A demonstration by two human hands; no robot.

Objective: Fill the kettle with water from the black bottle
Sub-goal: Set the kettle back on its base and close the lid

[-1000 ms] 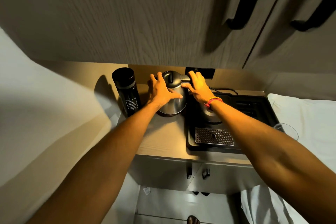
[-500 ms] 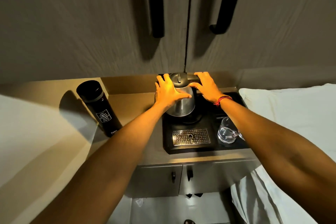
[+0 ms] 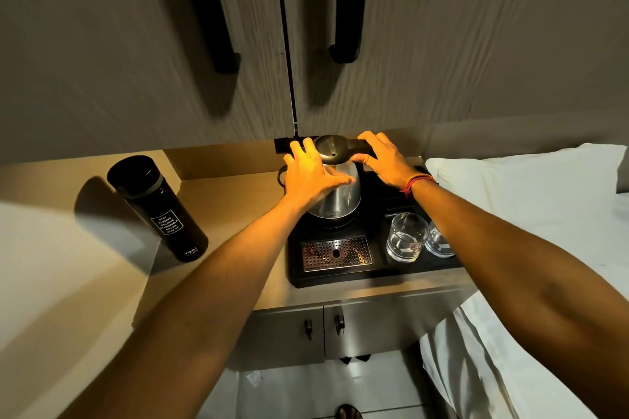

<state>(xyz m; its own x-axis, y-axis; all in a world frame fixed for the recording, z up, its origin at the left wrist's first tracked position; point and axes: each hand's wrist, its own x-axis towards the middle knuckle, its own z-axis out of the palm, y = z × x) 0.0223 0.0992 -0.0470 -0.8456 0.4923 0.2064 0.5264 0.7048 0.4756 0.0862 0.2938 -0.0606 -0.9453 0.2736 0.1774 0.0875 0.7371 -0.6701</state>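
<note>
A steel kettle (image 3: 340, 196) with a dark shut lid stands at the back of a black tray (image 3: 343, 277). My left hand (image 3: 308, 173) lies flat against the kettle's left side, fingers spread over the body. My right hand (image 3: 383, 158) wraps the black handle at the kettle's top right. The black bottle (image 3: 156, 207), capped, with white lettering, stands upright on the counter well to the left, apart from both hands.
Two clear glasses (image 3: 406, 236) stand on the tray's right part, under my right forearm, next to a perforated metal drip grate (image 3: 335, 253). Cabinet doors with black handles (image 3: 349, 3) hang above. A white bed (image 3: 531, 197) borders the counter on the right.
The kettle, held in both hands, went from the counter beside the bottle to the back of the black tray. My view has swung right; the bottle stays put.
</note>
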